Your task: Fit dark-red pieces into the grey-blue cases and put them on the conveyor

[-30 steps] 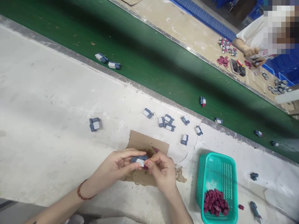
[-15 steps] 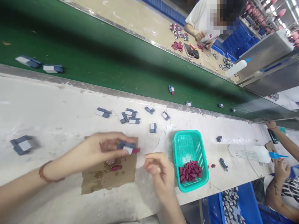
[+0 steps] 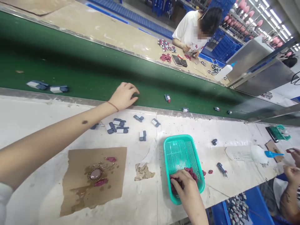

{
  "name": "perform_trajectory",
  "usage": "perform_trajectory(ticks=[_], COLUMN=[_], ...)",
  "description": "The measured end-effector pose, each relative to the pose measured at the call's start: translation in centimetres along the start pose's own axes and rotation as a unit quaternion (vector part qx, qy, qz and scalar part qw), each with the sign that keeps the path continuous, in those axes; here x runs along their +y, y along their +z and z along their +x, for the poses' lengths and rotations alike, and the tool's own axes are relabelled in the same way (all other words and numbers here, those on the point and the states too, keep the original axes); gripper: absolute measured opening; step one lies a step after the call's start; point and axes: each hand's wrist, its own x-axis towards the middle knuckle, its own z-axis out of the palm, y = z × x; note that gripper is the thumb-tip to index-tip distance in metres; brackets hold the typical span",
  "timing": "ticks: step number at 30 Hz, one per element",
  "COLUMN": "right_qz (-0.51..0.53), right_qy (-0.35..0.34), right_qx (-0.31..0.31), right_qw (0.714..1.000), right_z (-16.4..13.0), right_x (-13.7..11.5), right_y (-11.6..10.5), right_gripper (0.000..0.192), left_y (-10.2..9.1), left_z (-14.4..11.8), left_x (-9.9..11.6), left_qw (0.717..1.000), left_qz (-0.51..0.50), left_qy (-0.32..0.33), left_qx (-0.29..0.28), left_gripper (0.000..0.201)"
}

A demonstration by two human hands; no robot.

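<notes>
My left hand (image 3: 125,95) is stretched over the green conveyor belt (image 3: 93,62), its fingers curled, with a dark patch between thumb and fingers that I cannot make out. Inside the turquoise basket (image 3: 179,153), my right hand (image 3: 187,187) reaches into a heap of small dark red pieces (image 3: 192,173), thumb and fingertips close together on them. Several grey-blue and white parts (image 3: 122,129) lie on the white table below my left hand. A brown cardboard sheet (image 3: 114,184) carries a round pinkish disc (image 3: 95,174) and two dark red pieces (image 3: 101,182) amid wet stains.
More grey-blue parts (image 3: 59,89) lie on the belt. A white bottle with a blue tip (image 3: 260,154) rests on the right of the table, near a co-worker's hands (image 3: 292,170). Across the belt sits another person (image 3: 187,31). A blue bin (image 3: 257,203) of parts stands below the table edge.
My left hand has gone from above the cardboard, where it held a grey-blue part with a red tip, up over the belt. My right hand has moved right into the basket. The view has shifted.
</notes>
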Motion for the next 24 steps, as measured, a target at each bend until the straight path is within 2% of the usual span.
perform_trajectory(ticks=[2, 5, 7, 9, 11, 13, 16, 19, 22, 24], right_qz=[0.048, 0.172, 0.277, 0.367, 0.427, 0.462, 0.48, 0.468, 0.446, 0.434], right_qy=[0.017, 0.063, 0.09, 0.113, 0.139, 0.163, 0.162, 0.121, 0.093, 0.086], right_qx=[0.033, 0.09, 0.138, 0.204, 0.255, 0.274, 0.284, 0.286, 0.29, 0.29], right_qw=[0.998, 0.979, 0.947, 0.901, 0.856, 0.827, 0.814, 0.827, 0.842, 0.849], right_z=[0.0, 0.2, 0.5, 0.8, 1.0, 1.1, 1.3, 1.4, 1.4, 1.4], right_x=[0.3, 0.6, 0.5, 0.3, 0.0, -0.3, -0.9, -1.6, -2.4, -2.7], right_y=[-0.3, -0.5, -0.4, -0.1, 0.3, 0.7, 1.2, 1.7, 2.0, 2.3], right_gripper=[0.009, 0.019, 0.026, 0.032, 0.038, 0.039, 0.038, 0.038, 0.041, 0.044], left_y=[3.2, 9.4, 13.7, 17.6, 20.6, 22.9, 24.7, 24.7, 23.1, 21.0], left_z=[1.7, 4.3, 5.7, 6.8, 7.5, 7.7, 7.8, 7.9, 7.6, 6.7], left_x=[1.1, 3.1, 4.4, 5.4, 6.0, 6.3, 6.5, 6.7, 7.1, 7.1], left_qw=[0.994, 0.965, 0.941, 0.924, 0.913, 0.908, 0.911, 0.922, 0.937, 0.949], left_qz=[0.081, 0.176, 0.219, 0.249, 0.273, 0.291, 0.305, 0.294, 0.258, 0.219], left_qy=[0.073, 0.171, 0.22, 0.249, 0.262, 0.259, 0.24, 0.217, 0.197, 0.189], left_qx=[-0.023, -0.095, -0.132, -0.149, -0.154, -0.15, -0.137, -0.126, -0.126, -0.128], left_gripper=[0.013, 0.021, 0.028, 0.035, 0.036, 0.034, 0.034, 0.033, 0.033, 0.033])
